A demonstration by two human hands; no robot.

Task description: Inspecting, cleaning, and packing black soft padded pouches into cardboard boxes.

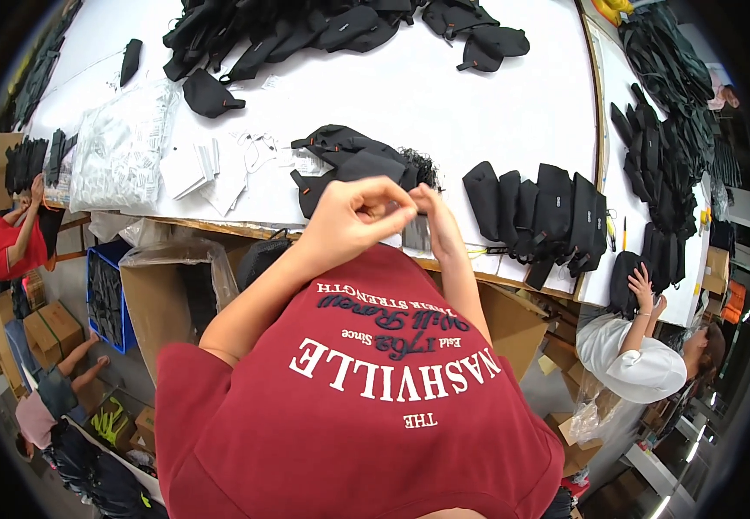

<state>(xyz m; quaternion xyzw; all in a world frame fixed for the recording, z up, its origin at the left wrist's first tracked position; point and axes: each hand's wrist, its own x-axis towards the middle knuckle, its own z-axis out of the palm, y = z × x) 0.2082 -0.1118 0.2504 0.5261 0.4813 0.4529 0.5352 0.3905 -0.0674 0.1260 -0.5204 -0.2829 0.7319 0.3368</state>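
My left hand (359,213) is closed in a pinch, thumb and forefinger tips meeting in front of my red shirt. Beside it, my right hand (441,227) brings its fingertips close to the same spot, pressed together. Whatever they pinch is too small to make out. Just below the fingertips, a greyish flat piece (416,233) shows at the table edge. Past my left hand lies a pile of black fabric pouches (349,156) with small orange tabs. A bunch of thin black cords (420,168) sits beyond the fingertips.
Black pouches stand in a row (538,216) to the right; a larger heap (306,30) lies at the back. White cards (192,171) and a clear bag (124,143) are on the left. Open cartons (167,303) and a blue crate (108,298) stand below. Co-workers sit at both sides.
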